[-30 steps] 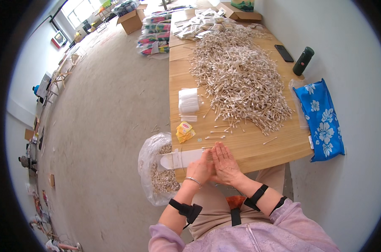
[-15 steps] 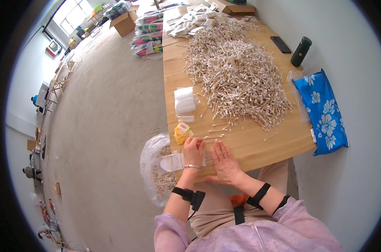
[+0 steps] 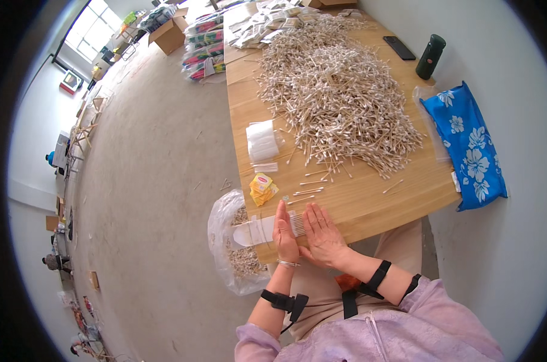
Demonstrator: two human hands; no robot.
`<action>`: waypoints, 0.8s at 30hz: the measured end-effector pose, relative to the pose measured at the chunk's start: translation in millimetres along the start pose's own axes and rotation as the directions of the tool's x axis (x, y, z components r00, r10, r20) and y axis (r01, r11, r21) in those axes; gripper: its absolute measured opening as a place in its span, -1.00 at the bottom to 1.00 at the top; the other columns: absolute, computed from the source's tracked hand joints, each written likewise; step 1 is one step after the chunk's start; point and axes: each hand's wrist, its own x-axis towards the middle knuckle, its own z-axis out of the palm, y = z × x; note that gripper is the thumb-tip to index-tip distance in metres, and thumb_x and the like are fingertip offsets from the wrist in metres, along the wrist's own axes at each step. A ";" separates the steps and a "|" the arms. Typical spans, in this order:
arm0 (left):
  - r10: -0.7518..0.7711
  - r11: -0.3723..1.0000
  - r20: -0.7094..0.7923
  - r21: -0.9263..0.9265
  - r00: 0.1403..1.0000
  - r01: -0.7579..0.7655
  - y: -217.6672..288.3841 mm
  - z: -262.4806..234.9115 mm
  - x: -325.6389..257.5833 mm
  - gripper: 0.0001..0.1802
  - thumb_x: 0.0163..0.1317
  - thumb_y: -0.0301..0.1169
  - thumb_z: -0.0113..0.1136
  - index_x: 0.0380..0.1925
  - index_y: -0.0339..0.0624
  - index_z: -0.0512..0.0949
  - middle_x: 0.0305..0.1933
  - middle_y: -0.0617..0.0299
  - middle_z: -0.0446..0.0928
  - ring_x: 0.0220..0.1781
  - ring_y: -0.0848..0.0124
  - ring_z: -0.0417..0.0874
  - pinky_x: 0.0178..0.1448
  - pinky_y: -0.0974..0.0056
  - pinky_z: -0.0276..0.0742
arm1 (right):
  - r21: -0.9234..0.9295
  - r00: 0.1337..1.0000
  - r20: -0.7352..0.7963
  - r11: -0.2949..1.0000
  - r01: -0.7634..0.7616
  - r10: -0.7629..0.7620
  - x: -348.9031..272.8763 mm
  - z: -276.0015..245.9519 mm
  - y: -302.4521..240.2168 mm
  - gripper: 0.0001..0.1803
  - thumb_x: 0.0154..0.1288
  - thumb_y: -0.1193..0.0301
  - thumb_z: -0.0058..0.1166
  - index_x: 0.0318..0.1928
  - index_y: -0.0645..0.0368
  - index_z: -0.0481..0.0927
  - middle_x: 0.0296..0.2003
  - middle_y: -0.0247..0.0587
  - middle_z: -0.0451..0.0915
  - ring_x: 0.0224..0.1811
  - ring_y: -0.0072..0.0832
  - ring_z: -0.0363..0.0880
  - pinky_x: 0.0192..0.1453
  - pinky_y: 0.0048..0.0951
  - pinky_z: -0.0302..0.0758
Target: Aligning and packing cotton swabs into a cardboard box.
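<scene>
At the table's near edge, a row of cotton swabs (image 3: 297,224) lies side by side between my two hands. My left hand (image 3: 285,236) stands on its edge at the left of the row, fingers stretched out. Flat at the right end lies my right hand (image 3: 324,239), its fingers extended and touching or very near the swabs. A clear and white plastic sleeve (image 3: 245,234) reaches left from under my left hand past the table edge. A few loose swabs (image 3: 305,192) lie just beyond my fingertips. Yellow printed cards (image 3: 262,190) sit left of them.
A big heap of cotton swabs (image 3: 346,102) covers the middle of the wooden table (image 3: 358,208). Small clear bags (image 3: 262,142) are stacked at the left edge. On the right are a blue flowered pack (image 3: 466,148), a dark bottle (image 3: 431,57) and a phone (image 3: 399,47). A plastic sack (image 3: 221,241) hangs below left.
My left hand has gone from bent fingers over the swabs to stretched fingers standing along the row's left side. My right hand stays flat in nearly the same place.
</scene>
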 end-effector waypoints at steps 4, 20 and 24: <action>-0.012 0.999 -0.029 -0.034 0.999 0.011 -2.0 -11.4 2.2 -0.38 0.50 -0.11 -0.32 0.34 -0.40 0.11 0.46 0.05 0.10 0.51 0.28 0.03 0.55 0.21 -0.14 | 0.030 1.000 -0.007 0.999 -0.015 0.015 5.5 9.2 -10.1 0.00 0.19 -0.07 -0.03 0.36 0.51 -0.01 0.41 0.31 -0.14 0.52 0.03 -0.31 0.55 -0.08 -0.34; 0.003 1.000 -0.133 0.007 0.991 -0.002 9.9 -52.5 14.2 -0.41 0.50 -0.13 -0.28 0.27 -0.44 0.22 0.36 0.01 0.25 0.44 0.28 0.20 0.51 0.22 0.02 | 0.105 0.999 0.018 0.993 -0.052 0.051 36.2 28.2 -44.8 -0.03 0.23 0.01 -0.10 0.39 0.47 -0.13 0.44 0.20 -0.24 0.53 -0.01 -0.39 0.55 -0.09 -0.39; 0.024 0.999 -0.137 -0.039 0.990 -0.029 6.4 -50.4 16.2 -0.43 0.50 -0.14 -0.29 0.27 -0.43 0.23 0.35 0.01 0.26 0.43 0.28 0.20 0.51 0.23 0.03 | 0.053 0.997 0.054 0.997 -0.061 0.058 37.8 24.4 -44.8 -0.03 0.23 0.01 -0.10 0.39 0.47 -0.13 0.44 0.21 -0.25 0.53 -0.01 -0.40 0.54 -0.09 -0.40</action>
